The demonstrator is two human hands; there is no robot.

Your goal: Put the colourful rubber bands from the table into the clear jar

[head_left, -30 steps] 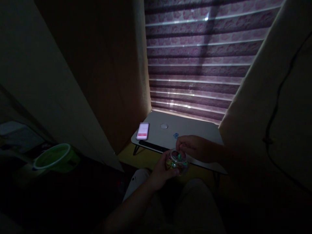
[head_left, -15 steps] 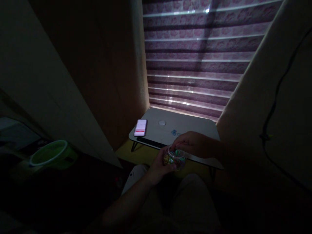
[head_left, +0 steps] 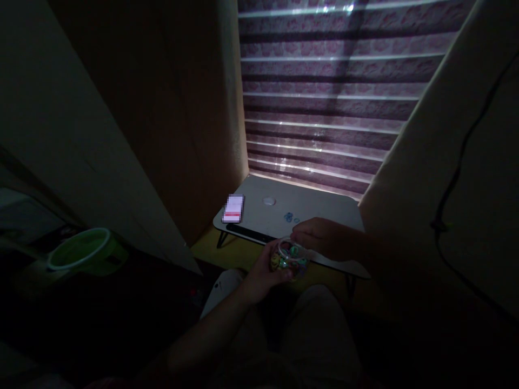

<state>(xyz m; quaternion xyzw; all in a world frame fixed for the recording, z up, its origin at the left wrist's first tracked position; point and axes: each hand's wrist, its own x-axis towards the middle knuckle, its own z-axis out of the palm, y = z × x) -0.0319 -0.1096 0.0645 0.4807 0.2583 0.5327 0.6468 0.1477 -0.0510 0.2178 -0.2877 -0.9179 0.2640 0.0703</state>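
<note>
A small clear jar (head_left: 288,263) with several colourful bands inside is held over my lap, its mouth uncovered. My left hand (head_left: 265,275) wraps round its left side and underside. At the jar's rim, on the right, is my right hand (head_left: 314,236), its fingers bent together; whatever they hold is too dark and small to name. Beyond the hands, several blue bands (head_left: 288,217) lie on the low white table (head_left: 324,208). A clear round lid (head_left: 268,201) rests farther back on the tabletop.
A phone (head_left: 233,208) with a lit screen lies at the table's left end. On the left stands a green basket (head_left: 83,251). Behind the table hangs a purple curtain (head_left: 316,108). A dark cable (head_left: 456,167) runs down the right wall.
My right hand has shifted slightly right, its fingers drawn back from inside the jar's mouth to the rim. My left hand still holds the jar. The view has tilted slightly.
</note>
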